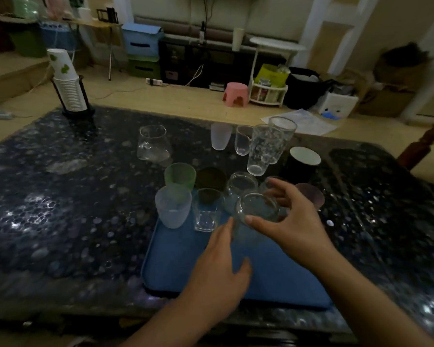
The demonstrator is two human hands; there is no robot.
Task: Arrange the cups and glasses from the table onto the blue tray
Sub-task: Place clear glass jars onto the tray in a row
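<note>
- Right hand pinches clear round glass by its rim, over blue tray centre; your left hand, fingers relaxed, touches its near-left side.
- Risk: neighbouring glasses crowd the far side; a loose rim pinch could slip or clink.
- Count: six still on table, far side; roughly seven around tray's far edge.

Both forearms were bare up to the frame's lower edge, with no sleeves showing. The left hand and right hand wore nothing (fingernails short, where visible).
</note>
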